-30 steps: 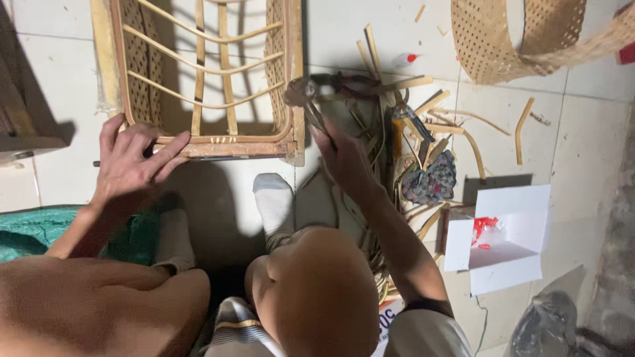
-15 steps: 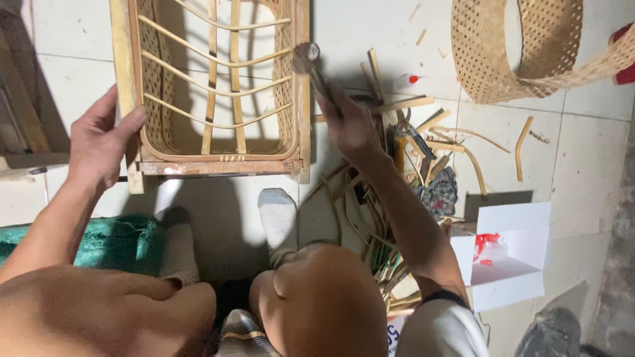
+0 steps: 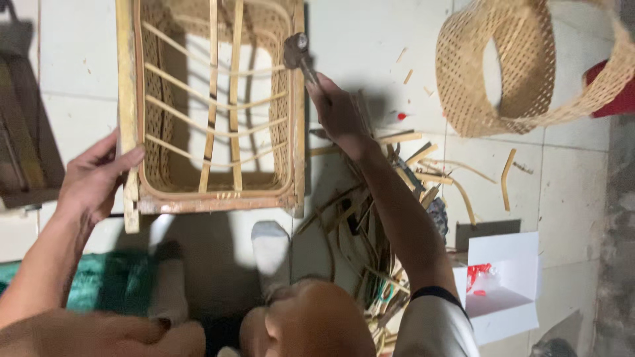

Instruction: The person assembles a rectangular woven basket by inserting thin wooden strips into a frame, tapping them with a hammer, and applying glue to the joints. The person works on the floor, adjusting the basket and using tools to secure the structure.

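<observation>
A square woven bamboo basket frame (image 3: 218,192) lies on the tiled floor in front of me, its open side up and thin slats crossing it. My left hand (image 3: 99,175) grips the frame's left wooden post. My right hand (image 3: 337,112) holds a hammer (image 3: 299,56) by the handle, its metal head raised just above the frame's right edge. My knees and white-socked feet (image 3: 271,248) sit below the frame.
A round open-weave bamboo ring (image 3: 529,66) stands at the upper right beside a red object (image 3: 612,92). Loose bamboo strips and offcuts (image 3: 410,172) litter the floor right of the frame. A white open box (image 3: 503,284) lies lower right, a green cloth (image 3: 106,287) lower left.
My right hand picked the hammer out of the pile of strips and raised it to the frame's right edge. My left hand shifted from the frame's bottom rail to its left post.
</observation>
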